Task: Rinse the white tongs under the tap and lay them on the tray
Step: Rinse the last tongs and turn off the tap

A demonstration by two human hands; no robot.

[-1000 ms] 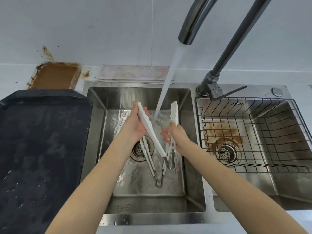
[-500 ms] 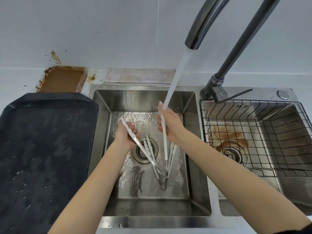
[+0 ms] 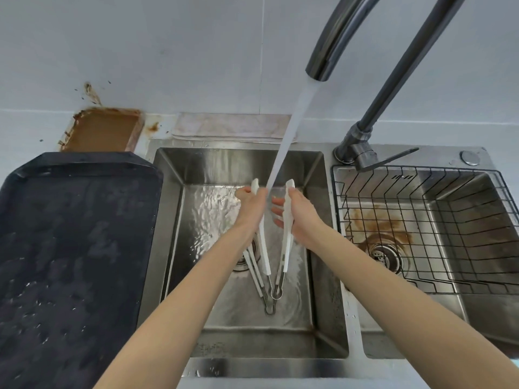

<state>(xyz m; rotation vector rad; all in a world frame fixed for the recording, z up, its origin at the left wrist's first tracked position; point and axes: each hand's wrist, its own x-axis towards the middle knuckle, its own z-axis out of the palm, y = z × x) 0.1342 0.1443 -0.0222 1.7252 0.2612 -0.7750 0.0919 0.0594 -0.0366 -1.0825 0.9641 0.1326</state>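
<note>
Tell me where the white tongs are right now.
In the head view the white tongs are held spread open over the left sink basin, one arm in the left hand, one in the right hand, under the tap's stream.

tap (image 3: 334, 46) top cropped, tray (image 3: 70, 248) left edge cropped

The tongs (image 3: 286, 228) I hold have smooth white plastic arms joined by a bare metal loop. My sink (image 3: 320, 175) is brushed stainless steel, wet and shining under the water. The tap (image 3: 337, 40) is darker metal — a satin sheen. My tray (image 3: 70, 248) looks matt black, beaded with droplets. The wire basket (image 3: 421, 228) is thin dark-coated metal — rust-brown stains mark the steel beneath.
</note>
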